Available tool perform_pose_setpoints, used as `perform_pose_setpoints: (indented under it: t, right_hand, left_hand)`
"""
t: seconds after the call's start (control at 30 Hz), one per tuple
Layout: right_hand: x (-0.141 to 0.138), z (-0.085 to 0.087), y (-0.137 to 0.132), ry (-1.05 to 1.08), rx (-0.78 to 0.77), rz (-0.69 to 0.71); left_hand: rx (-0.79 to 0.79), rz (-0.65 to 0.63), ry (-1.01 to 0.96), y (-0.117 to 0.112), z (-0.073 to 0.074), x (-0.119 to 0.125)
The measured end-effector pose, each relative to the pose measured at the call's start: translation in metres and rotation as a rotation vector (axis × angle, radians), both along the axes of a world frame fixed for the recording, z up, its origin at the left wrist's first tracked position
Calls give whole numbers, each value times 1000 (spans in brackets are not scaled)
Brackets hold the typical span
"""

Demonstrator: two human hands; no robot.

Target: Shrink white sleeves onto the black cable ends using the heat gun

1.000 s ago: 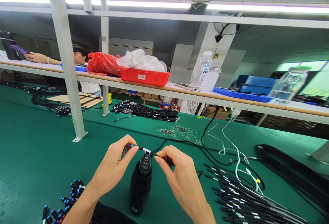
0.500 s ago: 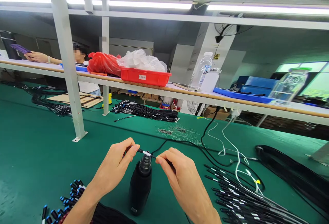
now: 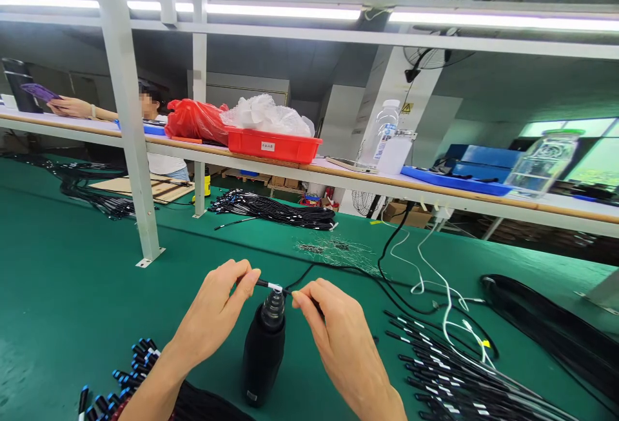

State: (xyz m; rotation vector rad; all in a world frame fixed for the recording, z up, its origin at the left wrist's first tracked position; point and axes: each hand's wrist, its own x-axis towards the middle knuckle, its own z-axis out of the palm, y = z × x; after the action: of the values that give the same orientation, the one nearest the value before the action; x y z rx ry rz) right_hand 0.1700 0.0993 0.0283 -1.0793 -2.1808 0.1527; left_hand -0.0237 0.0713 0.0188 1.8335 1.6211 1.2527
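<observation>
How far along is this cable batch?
Done, apparently: the white-banded cables lying at right. In hand: one white-banded cable, pinched by the left hand and right hand above a black nozzle. Left, probably: the blue-tipped cable ends at lower left.

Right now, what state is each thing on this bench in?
Left hand: pinching the black cable
Right hand: pinching the same cable
Black cable: held across, above the canister
White label: on the cable
Black canister: upright on the green mat
Red crate: on the shelf, holding white plastic wrap
</observation>
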Motion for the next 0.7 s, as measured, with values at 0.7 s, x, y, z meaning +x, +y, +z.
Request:
perform_pose_setpoints:
  t: [0.7]
  right_hand:
    - [25,-19,34,311,111,-275]
  left_hand:
    - [29,143,17,-2,-30,-31]
